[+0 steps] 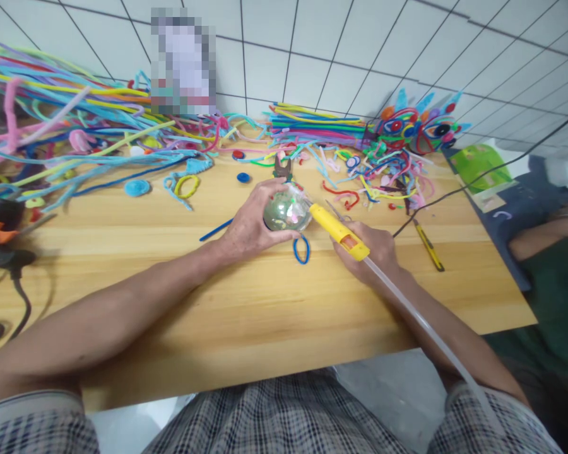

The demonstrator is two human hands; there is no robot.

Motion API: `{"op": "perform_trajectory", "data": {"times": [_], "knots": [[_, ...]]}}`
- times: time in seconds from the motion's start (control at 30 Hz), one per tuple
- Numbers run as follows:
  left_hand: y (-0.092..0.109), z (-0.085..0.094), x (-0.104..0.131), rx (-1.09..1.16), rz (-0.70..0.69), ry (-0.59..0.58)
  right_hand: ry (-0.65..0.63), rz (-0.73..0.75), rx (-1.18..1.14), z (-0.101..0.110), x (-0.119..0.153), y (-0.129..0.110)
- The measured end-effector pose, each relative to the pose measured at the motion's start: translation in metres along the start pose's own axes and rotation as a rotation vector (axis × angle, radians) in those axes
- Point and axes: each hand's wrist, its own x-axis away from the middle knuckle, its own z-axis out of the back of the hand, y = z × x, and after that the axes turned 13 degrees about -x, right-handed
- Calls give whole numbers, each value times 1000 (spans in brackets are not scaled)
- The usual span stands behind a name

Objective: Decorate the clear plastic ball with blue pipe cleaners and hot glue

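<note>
A clear, rounded container (pixel 286 211) with small colourful bits in it is held by my left hand (pixel 255 221), whose fingers and thumb wrap round its left side. My right hand (pixel 366 249) is closed on a yellow glue gun (pixel 338 230); its tip points left at the container's upper right edge, and a long translucent stick runs out of its back. Just below the container lies a blue pipe-cleaner loop (pixel 301 250). A straight blue piece (pixel 216 229) lies left of my left hand. Dark-jawed pliers (pixel 283 166) lie right behind the container.
Pipe cleaners (pixel 123 139) pile up at the left, with a neat bundle (pixel 317 126) at the back. Scraps (pixel 388 170) and colourful masks (pixel 421 126) are back right. A yellow cutter (pixel 428 244) lies right, beneath a black cable (pixel 473 183). Another person's arm (pixel 544 236) is far right.
</note>
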Motion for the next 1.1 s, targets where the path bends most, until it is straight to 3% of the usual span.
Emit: {"op": "perform_trajectory", "data": {"times": [0.47,0.67,0.83,0.97,1.1], "knots": [[1,2,0,-11,5,-10,23,96,-1,6,-8,-4],[0,1,-1,-11,15,-16,25,10,58,3,-6,-2],[0,0,0,20,3,0,38,76,-3,10,-10,-7],[0,0,0,4,26,-14,-8,-42,-34,7,-11,-6],[0,-1,0,5,15,-4,67,-189,-105,4,-8,-12]]}}
